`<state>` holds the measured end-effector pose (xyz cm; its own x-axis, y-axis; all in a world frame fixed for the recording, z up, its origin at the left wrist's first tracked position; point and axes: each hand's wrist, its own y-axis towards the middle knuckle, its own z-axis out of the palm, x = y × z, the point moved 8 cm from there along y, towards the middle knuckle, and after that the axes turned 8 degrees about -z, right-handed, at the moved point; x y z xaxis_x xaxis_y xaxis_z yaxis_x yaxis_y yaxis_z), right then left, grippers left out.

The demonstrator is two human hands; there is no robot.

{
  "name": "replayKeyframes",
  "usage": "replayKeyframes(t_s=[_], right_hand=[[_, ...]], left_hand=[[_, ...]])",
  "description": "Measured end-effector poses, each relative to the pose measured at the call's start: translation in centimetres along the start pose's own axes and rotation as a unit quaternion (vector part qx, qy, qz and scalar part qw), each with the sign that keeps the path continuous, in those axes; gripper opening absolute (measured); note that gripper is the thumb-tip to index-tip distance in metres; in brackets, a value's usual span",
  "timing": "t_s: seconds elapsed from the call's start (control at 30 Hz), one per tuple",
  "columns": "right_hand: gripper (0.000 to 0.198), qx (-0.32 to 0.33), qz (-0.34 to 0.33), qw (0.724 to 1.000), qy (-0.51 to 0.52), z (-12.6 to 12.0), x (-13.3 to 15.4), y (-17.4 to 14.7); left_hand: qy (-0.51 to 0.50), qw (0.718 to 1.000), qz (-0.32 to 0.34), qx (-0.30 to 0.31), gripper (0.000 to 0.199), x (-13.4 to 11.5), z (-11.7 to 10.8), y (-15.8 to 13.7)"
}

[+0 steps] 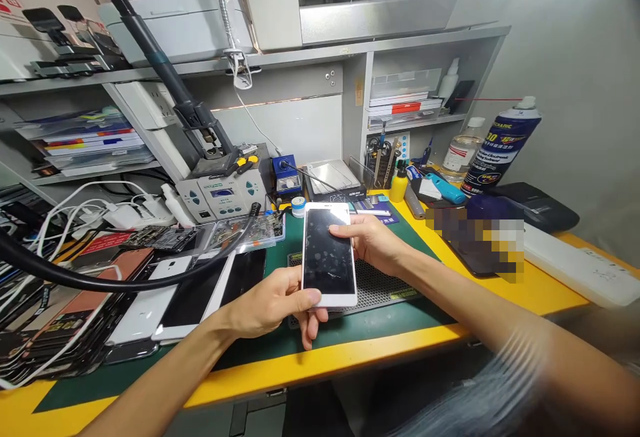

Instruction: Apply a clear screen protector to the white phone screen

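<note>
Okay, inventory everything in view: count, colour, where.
Held phone: one, white, dark screen, between hands
Other phones: several, white, black, brown, left
Plugs: several, white, left
Hose: one, black, left
Control unit: one, grey, back left
Small bottle: one, yellow, back right
Spray can: one, blue, right
Shelves: several, grey, back
Perforated pad: one, grey, beneath phone
Mat: one, green, beneath pad
Bench: one, yellow, beneath mat
Smaller items: uncounted, mixed, throughout
Left hand: one, bare, phone's lower left
Right hand: one, bare, phone's right edge

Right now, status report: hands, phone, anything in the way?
Left hand gripping white phone, lower left corner. Right hand at its right edge, thumb over dark screen. Black hose on left, ends short of phone.
</note>
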<state>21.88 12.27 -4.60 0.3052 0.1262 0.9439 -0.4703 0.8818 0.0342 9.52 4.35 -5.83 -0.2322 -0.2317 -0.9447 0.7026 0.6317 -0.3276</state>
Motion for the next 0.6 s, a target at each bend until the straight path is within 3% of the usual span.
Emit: replayKeyframes(t_s=[0.27,0.43,0.6], right_hand=[[0.041,0.014,-0.033,0.998,-0.055,-0.1,0.4,0.0],[0.049,0.041,-0.033,0.999,-0.011,0.9,1.0,-0.4],[0.049,0.087,-0.053,0.989,-0.109,2.0,1.1,-0.9]], left_hand=[[0.027,0.999,0.031,-0.036,0.028,-0.6,-0.2,0.3],[-0.011,0.990,0.071,-0.120,0.031,-0.9,-0.9,0.7],[-0.030,0.969,0.101,-0.223,0.029,-0.9,-2.8,0.4]])
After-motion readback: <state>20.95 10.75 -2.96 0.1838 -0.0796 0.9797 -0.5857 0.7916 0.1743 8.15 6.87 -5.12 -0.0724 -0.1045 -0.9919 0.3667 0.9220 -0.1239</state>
